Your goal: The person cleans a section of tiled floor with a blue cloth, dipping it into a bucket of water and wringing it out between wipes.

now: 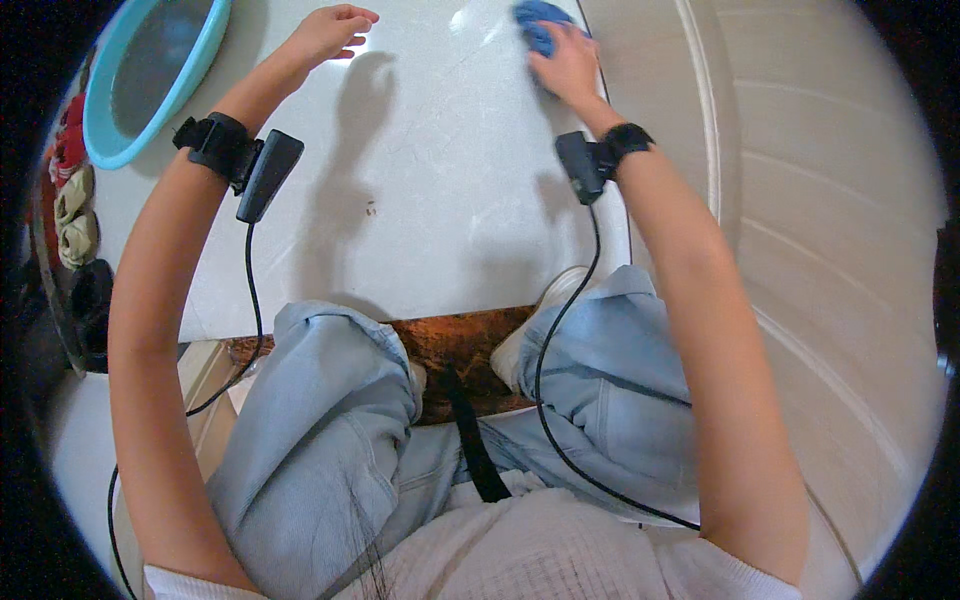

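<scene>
My right hand (567,64) presses a bunched blue cloth (534,16) against the white floor (442,165), close to the floor's right edge by the wall. The fingers curl over the cloth, and its far end reaches the top of the picture. Over the floor at the upper left, my left hand (330,34) holds nothing, its fingers slightly bent and apart. A turquoise basin (96,112) stands to the left of that hand, with what looks like water in it. Small brown specks (370,208) mark the floor between my arms.
A beige panelled wall (810,165) runs along the right. Shoes (77,217) line the far left. My knees (330,360) and a white shoe (517,345) are over a brown wooden strip (457,337). Black cables (546,360) hang from devices strapped to both wrists.
</scene>
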Action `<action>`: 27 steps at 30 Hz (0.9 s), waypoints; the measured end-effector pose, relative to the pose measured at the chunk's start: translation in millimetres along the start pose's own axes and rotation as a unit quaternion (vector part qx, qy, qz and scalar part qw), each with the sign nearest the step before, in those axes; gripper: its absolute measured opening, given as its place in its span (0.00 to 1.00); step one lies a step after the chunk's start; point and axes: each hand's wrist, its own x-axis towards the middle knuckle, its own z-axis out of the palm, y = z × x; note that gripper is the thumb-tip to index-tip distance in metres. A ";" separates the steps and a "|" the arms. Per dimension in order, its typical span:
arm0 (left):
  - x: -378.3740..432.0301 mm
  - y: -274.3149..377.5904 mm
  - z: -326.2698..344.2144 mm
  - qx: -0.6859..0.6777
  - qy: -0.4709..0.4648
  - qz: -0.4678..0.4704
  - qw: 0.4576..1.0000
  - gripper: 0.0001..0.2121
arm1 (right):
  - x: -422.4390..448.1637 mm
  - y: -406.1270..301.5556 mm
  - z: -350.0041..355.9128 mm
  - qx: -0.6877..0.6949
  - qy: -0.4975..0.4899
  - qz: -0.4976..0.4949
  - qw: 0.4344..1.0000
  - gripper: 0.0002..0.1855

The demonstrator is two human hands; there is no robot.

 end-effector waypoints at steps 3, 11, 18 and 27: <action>-7.7 -1.9 -1.9 0.033 0.020 0.022 0.999 0.20 | -50.1 23.4 -18.6 0.001 -0.005 0.005 1.000 0.26; -2.8 5.5 6.0 -0.085 -0.011 -0.049 0.995 0.15 | -95.1 -76.5 1.1 0.131 0.042 0.069 0.988 0.25; -21.9 18.6 0.3 -0.044 0.001 -0.078 0.996 0.16 | -112.1 -209.0 34.3 0.219 -0.195 -0.285 0.913 0.27; -16.7 4.2 4.5 -0.023 -0.011 -0.115 0.993 0.17 | -127.6 -106.7 -0.5 -0.057 -0.254 -0.321 0.911 0.28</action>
